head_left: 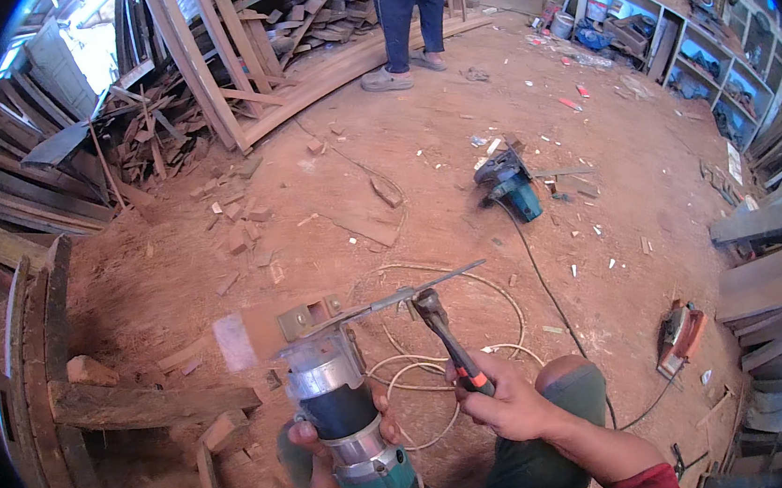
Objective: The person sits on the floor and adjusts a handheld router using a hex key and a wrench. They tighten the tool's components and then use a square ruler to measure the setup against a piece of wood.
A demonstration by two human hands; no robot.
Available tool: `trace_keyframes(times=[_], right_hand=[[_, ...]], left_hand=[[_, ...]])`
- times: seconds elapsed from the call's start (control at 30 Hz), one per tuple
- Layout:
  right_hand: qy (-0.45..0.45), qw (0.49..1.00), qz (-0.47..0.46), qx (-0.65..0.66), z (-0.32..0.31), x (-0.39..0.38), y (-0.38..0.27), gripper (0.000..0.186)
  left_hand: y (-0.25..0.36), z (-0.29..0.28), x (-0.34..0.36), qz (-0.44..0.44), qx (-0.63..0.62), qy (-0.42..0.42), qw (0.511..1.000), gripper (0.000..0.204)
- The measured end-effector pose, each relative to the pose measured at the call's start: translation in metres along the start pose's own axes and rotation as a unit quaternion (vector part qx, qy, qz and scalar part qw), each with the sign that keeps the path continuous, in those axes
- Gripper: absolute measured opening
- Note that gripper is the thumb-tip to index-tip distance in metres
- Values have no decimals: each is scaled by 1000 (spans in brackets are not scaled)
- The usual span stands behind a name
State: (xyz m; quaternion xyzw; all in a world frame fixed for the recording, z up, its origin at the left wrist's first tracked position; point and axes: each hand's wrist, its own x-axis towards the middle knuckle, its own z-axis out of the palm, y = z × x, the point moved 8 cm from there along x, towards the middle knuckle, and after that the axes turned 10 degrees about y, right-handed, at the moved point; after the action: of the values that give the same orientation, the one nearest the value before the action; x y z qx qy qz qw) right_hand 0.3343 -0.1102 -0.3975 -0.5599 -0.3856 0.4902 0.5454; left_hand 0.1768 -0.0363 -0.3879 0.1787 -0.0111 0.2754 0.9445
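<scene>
My left hand [308, 440] grips a silver, black and teal power router [338, 400], held upright between my knees. A flat metal base plate with brackets [302, 320] and a long thin bar [450, 272] sit at its top. My right hand [506, 407] is closed on a tool with black-and-red handles [467, 368], pliers or a similar hand tool, whose dark head meets the bar. A pale cord loops on the dusty floor beyond the router.
A teal circular saw [512, 185] and an orange power tool [680, 337] lie on the floor with cords and offcuts. Timber [153, 408] stacks line both sides. Another person's legs [402, 17] stand by wooden frames [219, 119]; shelving [694, 69] is back right.
</scene>
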Motion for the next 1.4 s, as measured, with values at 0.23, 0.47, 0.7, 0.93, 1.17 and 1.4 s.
trace_keyframes(times=[0.23,0.47,0.7,0.93,1.17,1.4], right_hand=[[146,954,-70,-252,-14,-5,-18,43],[295,841,-118,-438,-6,-10,-42,59],[353,726,-218,-549,2,-5,-47,55],[350,621,-277,-644,8,7,-39,55],[362,667,-283,-586,4,1,-48,51],[289,913,-162,-239,-46,24,-120,27]], left_hand=[[-2,-12,-3,44,129,121,983,93],[-3,-11,-8,148,247,216,933,91],[-15,-22,-17,188,299,245,903,85],[-16,10,-23,225,309,358,852,68],[-5,-6,-27,167,205,280,923,74],[25,-27,-46,143,217,194,946,88]])
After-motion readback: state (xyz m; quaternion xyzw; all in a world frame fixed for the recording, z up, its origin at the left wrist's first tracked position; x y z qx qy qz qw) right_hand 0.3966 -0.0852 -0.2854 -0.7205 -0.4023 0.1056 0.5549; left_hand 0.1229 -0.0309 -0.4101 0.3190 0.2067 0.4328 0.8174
